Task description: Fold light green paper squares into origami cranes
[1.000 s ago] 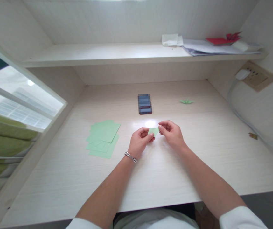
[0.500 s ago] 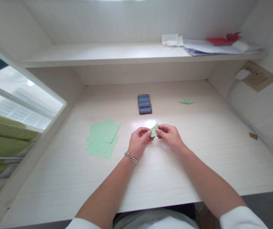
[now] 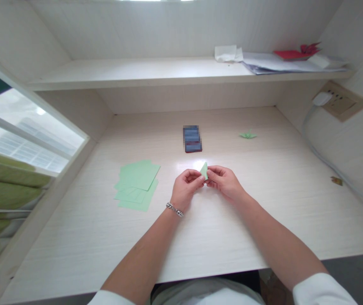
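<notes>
A small folded piece of green paper (image 3: 204, 170) stands up between my two hands just above the desk. My left hand (image 3: 186, 188), with a metal bracelet on its wrist, pinches the paper's left side. My right hand (image 3: 224, 182) pinches its right side, fingers curled. Both hands are closed on the paper and nearly touch each other. Most of the paper is hidden by my fingers.
A stack of green paper sheets (image 3: 137, 184) lies to the left on the pale wooden desk (image 3: 200, 237). A dark phone (image 3: 192, 138) lies behind my hands, a finished green folded figure (image 3: 248, 135) further right. The shelf (image 3: 137, 72) above holds papers and red paper (image 3: 292, 54). A wall socket (image 3: 340, 101) with cable is at right.
The paper has gone from lying flat between my fingers to standing narrow and upright. My hands have closed in towards each other.
</notes>
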`<state>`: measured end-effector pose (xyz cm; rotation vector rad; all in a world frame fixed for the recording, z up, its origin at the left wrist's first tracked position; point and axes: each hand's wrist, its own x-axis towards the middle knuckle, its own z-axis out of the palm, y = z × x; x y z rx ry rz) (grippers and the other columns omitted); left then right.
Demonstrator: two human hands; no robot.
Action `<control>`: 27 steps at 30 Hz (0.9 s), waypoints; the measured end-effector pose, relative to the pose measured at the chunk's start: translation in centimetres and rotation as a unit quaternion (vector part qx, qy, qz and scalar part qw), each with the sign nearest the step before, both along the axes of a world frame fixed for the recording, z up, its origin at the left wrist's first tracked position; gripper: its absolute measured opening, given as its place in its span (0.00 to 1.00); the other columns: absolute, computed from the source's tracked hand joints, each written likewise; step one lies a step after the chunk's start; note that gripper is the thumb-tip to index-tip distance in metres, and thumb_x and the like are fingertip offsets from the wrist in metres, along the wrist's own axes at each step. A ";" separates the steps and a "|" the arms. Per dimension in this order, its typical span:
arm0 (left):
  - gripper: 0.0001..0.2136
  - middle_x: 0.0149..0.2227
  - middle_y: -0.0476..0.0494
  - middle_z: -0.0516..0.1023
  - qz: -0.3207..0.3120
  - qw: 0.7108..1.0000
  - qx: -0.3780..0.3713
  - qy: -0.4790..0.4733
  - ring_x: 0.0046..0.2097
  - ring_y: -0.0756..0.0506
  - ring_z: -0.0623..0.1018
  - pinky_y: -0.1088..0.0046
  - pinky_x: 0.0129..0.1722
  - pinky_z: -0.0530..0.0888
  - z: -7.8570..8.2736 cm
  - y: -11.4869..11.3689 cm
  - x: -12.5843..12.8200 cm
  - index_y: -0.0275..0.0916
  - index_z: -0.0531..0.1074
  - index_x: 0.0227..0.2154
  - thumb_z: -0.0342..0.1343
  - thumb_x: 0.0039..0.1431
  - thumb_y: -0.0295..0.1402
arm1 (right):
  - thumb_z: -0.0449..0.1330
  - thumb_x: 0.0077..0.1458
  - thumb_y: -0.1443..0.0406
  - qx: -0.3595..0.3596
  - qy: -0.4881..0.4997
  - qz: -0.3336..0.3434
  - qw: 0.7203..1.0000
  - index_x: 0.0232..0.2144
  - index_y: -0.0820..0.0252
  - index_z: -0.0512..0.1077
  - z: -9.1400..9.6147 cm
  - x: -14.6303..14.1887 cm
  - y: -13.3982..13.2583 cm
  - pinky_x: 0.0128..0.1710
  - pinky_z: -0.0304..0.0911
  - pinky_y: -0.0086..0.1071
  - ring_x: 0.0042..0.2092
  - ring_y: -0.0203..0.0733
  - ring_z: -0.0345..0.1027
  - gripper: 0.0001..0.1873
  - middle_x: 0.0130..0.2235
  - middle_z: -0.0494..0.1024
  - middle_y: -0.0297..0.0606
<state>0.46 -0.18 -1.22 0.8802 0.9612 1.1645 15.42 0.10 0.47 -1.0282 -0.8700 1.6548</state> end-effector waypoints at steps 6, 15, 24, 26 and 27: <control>0.18 0.30 0.48 0.75 -0.014 0.999 0.034 0.040 0.31 0.50 0.75 0.74 0.33 0.72 -0.6 0.1 0.0 0.36 0.70 0.33 0.69 0.39 0.32 | 0.67 0.43 0.54 0.037 -0.065 -0.014 0.997 0.28 0.60 0.74 -0.6 0.1 0.1 0.28 0.65 0.29 0.28 0.35 0.68 0.16 0.27 0.75 0.33; 0.14 0.31 0.43 0.77 -0.055 0.998 -0.003 0.013 0.32 0.47 0.78 0.69 0.35 0.74 -0.2 0.0 -0.1 0.35 0.70 0.36 0.63 0.49 0.37 | 0.64 0.46 0.52 0.059 -0.112 -0.015 0.992 0.29 0.61 0.74 -0.7 0.4 0.4 0.28 0.65 0.29 0.27 0.36 0.69 0.17 0.26 0.75 0.35; 0.12 0.29 0.43 0.76 -0.033 0.999 -0.029 0.012 0.31 0.46 0.78 0.66 0.35 0.76 0.1 0.1 0.3 0.34 0.71 0.32 0.62 0.49 0.38 | 0.61 0.49 0.53 0.078 -0.165 -0.033 0.983 0.29 0.60 0.71 -1.1 0.4 0.5 0.29 0.66 0.31 0.29 0.38 0.69 0.15 0.27 0.74 0.34; 0.13 0.29 0.44 0.76 -0.033 0.999 -0.023 0.018 0.31 0.46 0.78 0.65 0.36 0.77 0.0 0.1 0.3 0.35 0.71 0.32 0.62 0.49 0.39 | 0.59 0.50 0.55 0.097 -0.192 -0.034 0.976 0.29 0.59 0.71 -1.1 0.4 0.5 0.31 0.66 0.32 0.31 0.39 0.69 0.13 0.28 0.74 0.34; 0.13 0.29 0.44 0.76 -0.033 0.999 -0.019 0.021 0.32 0.46 0.78 0.65 0.37 0.77 -0.1 0.1 0.3 0.35 0.71 0.32 0.62 0.50 0.39 | 0.59 0.50 0.56 0.108 -0.211 -0.036 0.971 0.30 0.59 0.71 -1.0 0.4 0.5 0.32 0.66 0.32 0.32 0.39 0.69 0.12 0.29 0.74 0.34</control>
